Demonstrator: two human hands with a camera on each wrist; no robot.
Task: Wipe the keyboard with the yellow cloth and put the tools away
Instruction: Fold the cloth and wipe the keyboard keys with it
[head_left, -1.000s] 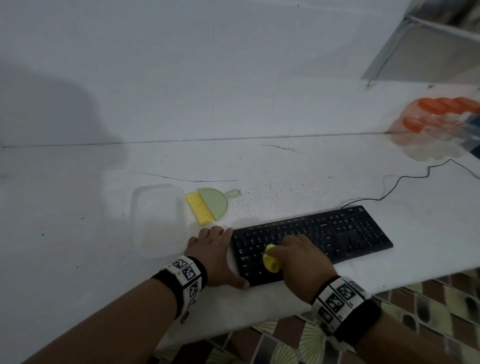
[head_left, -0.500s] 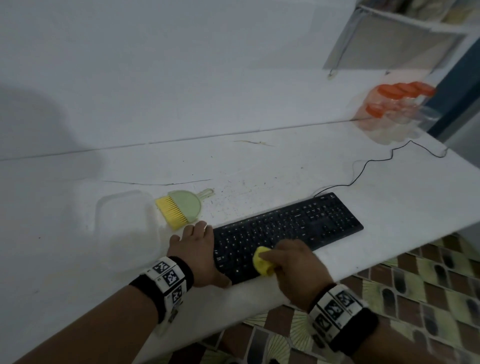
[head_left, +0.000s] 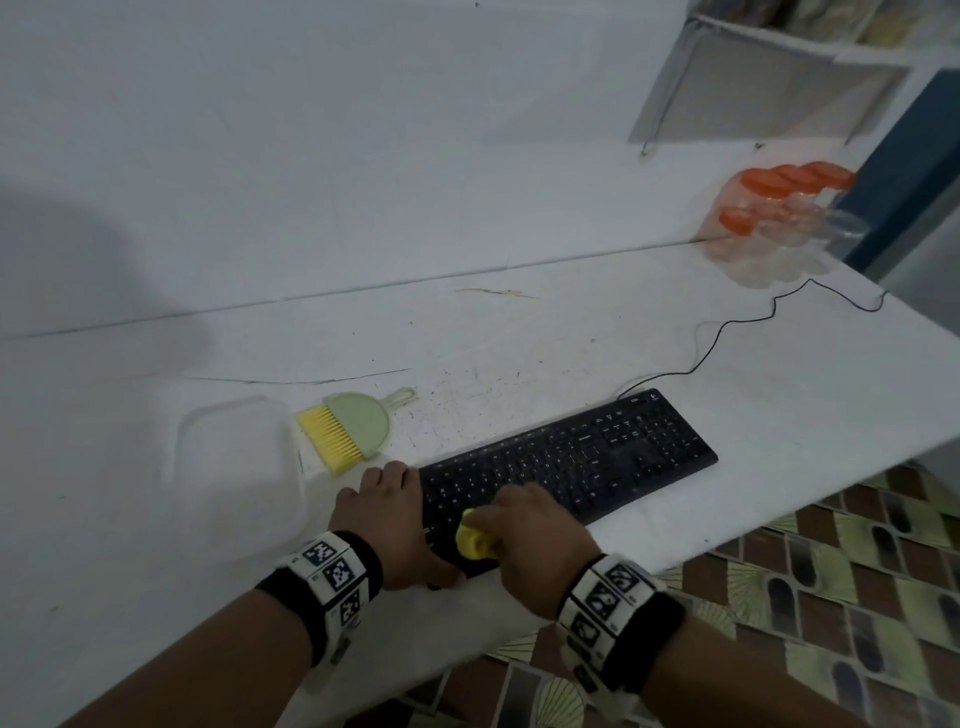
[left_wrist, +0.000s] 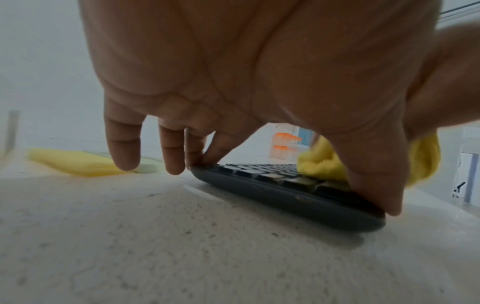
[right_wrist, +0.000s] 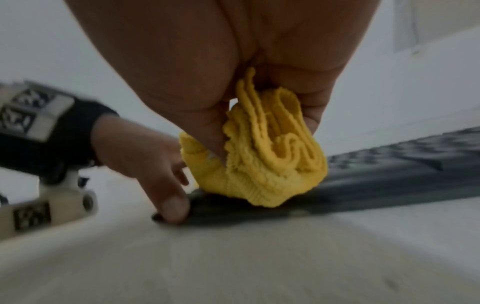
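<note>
The black keyboard (head_left: 597, 457) lies slantwise near the table's front edge. My left hand (head_left: 415, 519) holds its left end, thumb on the front corner and index finger on the back corner, as the left wrist view shows on the keyboard (left_wrist: 272, 193). My right hand (head_left: 524, 530) grips the bunched yellow cloth (head_left: 475, 543) and presses it on the keys near the front left corner. The right wrist view shows the cloth (right_wrist: 272, 164) folded in my fingers, touching the keyboard (right_wrist: 389, 164).
A green brush with yellow bristles (head_left: 353, 431) lies behind my left hand, beside a clear plastic container (head_left: 234, 467). The keyboard's cable (head_left: 727, 332) runs back right towards jars with orange lids (head_left: 779, 208). The table's front edge (head_left: 779, 519) is close, with tiled floor below.
My right hand has slid the cloth leftward along the keys towards the front left corner. My left hand has kept its hold on the keyboard's end. The head view has shifted.
</note>
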